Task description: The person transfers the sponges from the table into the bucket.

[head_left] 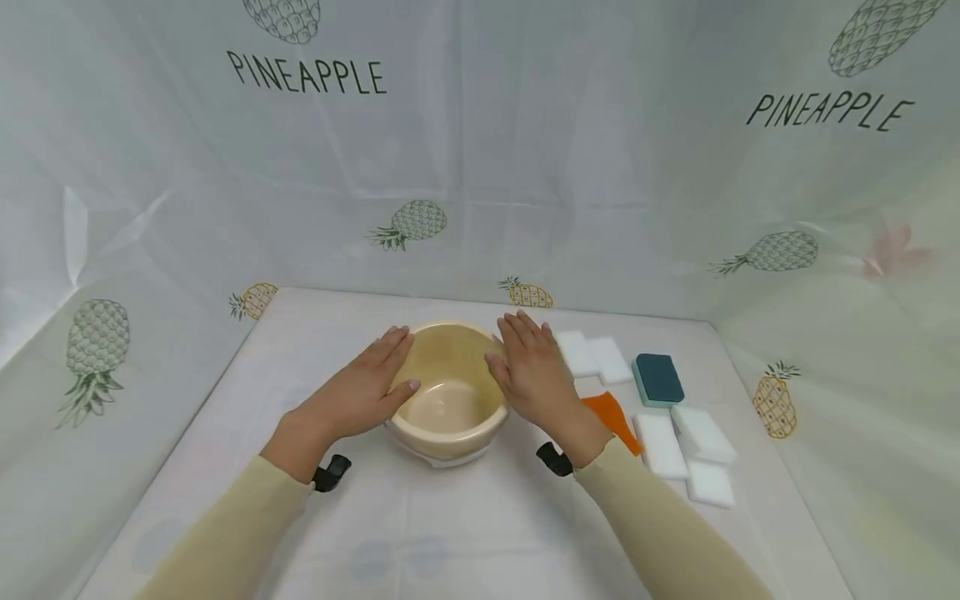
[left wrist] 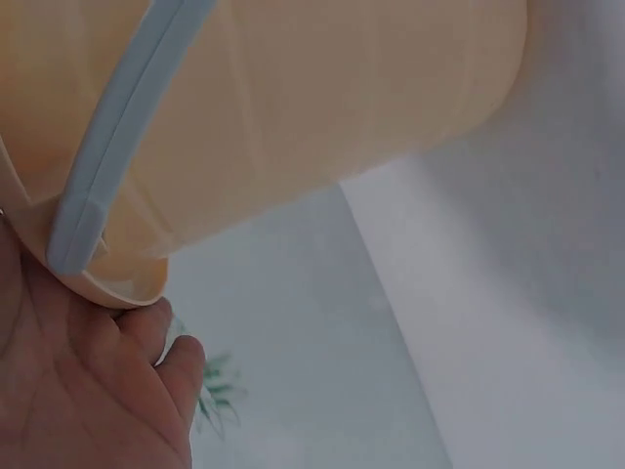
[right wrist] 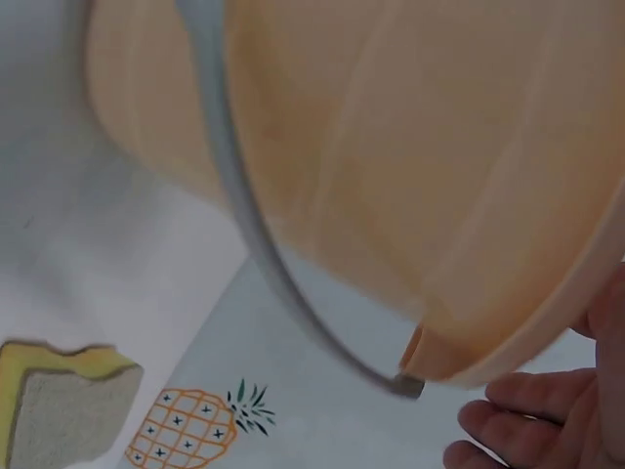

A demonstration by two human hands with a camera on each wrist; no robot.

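A cream-coloured bucket (head_left: 453, 400) stands upright on the table, its inside visible from above. Its pale grey carrying handle (left wrist: 122, 137) hangs down along the outer wall. My left hand (head_left: 356, 392) lies against the left side of the rim, fingers extended and pointing away from me. On the opposite side, my right hand (head_left: 536, 371) is at the right of the rim, its fingers also straight. The left wrist view has the palm up against the flared rim; in the right wrist view, the fingertips are close by the rim, and contact is partly hidden.
Right of the bucket lie an orange cloth (head_left: 613, 422), a dark teal sponge (head_left: 660, 379) and several white sponge blocks (head_left: 660, 446). A pale curtain (head_left: 525, 167) printed with pineapples hangs behind and beside the table (head_left: 420, 542).
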